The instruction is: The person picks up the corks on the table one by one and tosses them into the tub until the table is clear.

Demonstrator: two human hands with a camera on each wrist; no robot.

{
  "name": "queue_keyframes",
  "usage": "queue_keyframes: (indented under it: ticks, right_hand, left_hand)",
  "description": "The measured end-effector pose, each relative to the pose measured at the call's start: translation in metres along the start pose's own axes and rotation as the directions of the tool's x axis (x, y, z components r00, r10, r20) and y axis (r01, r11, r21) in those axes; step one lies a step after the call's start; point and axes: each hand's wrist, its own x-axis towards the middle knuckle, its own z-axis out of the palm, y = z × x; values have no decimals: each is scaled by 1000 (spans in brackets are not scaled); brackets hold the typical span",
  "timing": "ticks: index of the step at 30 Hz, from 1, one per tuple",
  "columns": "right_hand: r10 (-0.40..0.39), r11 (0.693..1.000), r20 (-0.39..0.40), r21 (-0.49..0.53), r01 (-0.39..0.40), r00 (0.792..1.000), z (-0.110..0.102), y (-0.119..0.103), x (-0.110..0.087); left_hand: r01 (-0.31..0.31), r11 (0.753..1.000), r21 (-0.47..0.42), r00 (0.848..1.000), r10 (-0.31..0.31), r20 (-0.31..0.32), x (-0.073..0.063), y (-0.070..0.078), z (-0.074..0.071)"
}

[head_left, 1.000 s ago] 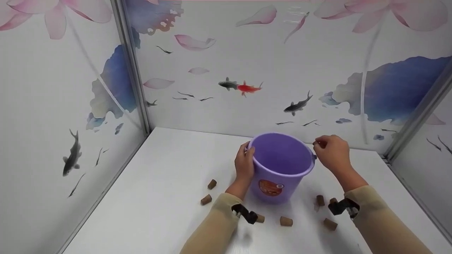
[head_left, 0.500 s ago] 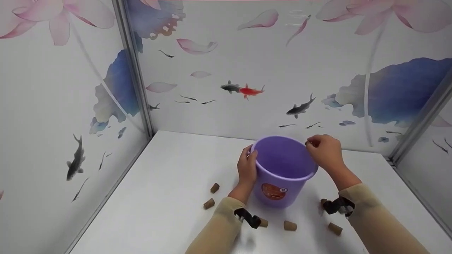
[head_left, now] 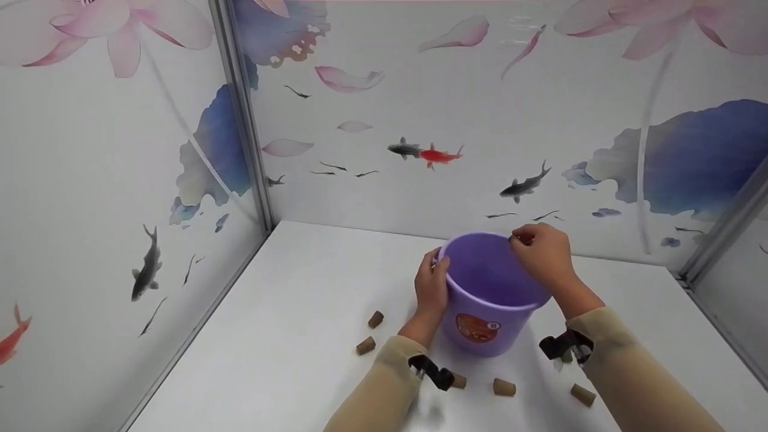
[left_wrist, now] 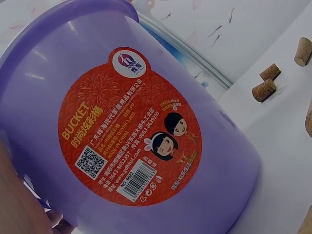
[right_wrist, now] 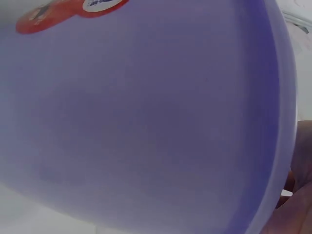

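Note:
A purple bucket (head_left: 480, 294) with a round red label stands upright on the white table. My left hand (head_left: 431, 285) grips its left side at the rim, thumb over the edge; the left wrist view shows this hand (left_wrist: 22, 204) at the bucket's wall. At the right back of the rim, my right hand (head_left: 543, 252) is raised over the mouth with curled fingers. Between its fingertips a small brown cork-like piece shows, mostly hidden. In the right wrist view the rim partly covers this hand (right_wrist: 297, 195). Several brown corks lie about, including one cork (head_left: 504, 387) in front of the bucket.
Two corks lie left of the bucket, a nearer cork (head_left: 366, 345) and a farther cork (head_left: 376, 319). Another cork (head_left: 582, 395) is at the front right. White panels painted with fish and petals, such as the back panel (head_left: 384, 204), enclose the table (head_left: 312, 282).
My right hand has moved left, from beside the bucket's right edge to over its rim. My left hand keeps its grip. The head view has shifted slightly.

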Motion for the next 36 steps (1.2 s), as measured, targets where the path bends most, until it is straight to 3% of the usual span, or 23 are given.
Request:
queue_keyframes:
  ticks: [4,25,36]
  right_hand:
    - [-20,1000,-23,-8,20,1000,3,-2,3]
    - [-7,1000,38,-10,8,999,11,-9,-4]
    - [-13,1000,3,6,13,1000,11,-12,-2]
  left_hand:
    - [8,1000,-14,1000,-8,9,0,0,-1]
    - [5,1000,6,1000,-5,11,0,1,0]
    - [-2,1000,-5,1000,2,6,4,-3,-1]
